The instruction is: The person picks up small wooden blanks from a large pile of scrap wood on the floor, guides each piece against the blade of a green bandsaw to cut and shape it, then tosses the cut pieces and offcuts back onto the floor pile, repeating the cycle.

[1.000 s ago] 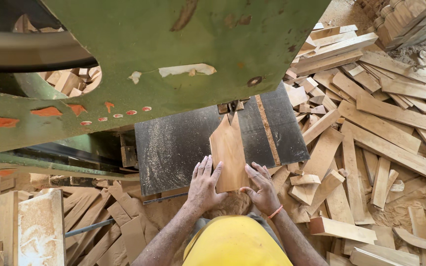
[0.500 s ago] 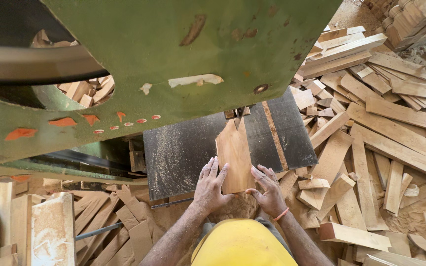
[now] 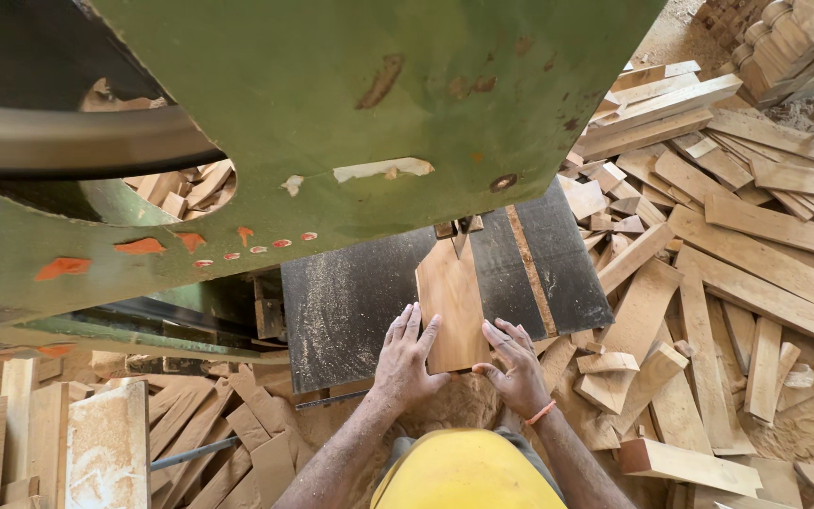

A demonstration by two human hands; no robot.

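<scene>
Item: 1 flat wooden board (image 3: pixel 451 303) on the dark saw desk (image 3: pixel 350 297), far end at the blade guide (image 3: pixel 457 229) under the green machine housing (image 3: pixel 332 113).

Hands: left hand (image 3: pixel 407 353) flat on the board's near left edge, right hand (image 3: pixel 517 366) spread at its near right corner; both pressing, not gripping.

Progress: judged from the notch at the far end, the cut is just begun; most of the length is uncut.

Surroundings: offcuts (image 3: pixel 737 264) heaped right, sawdust near.

Change from 0.5 s ago: hands and board sit much the same; the view has shifted slightly.
</scene>
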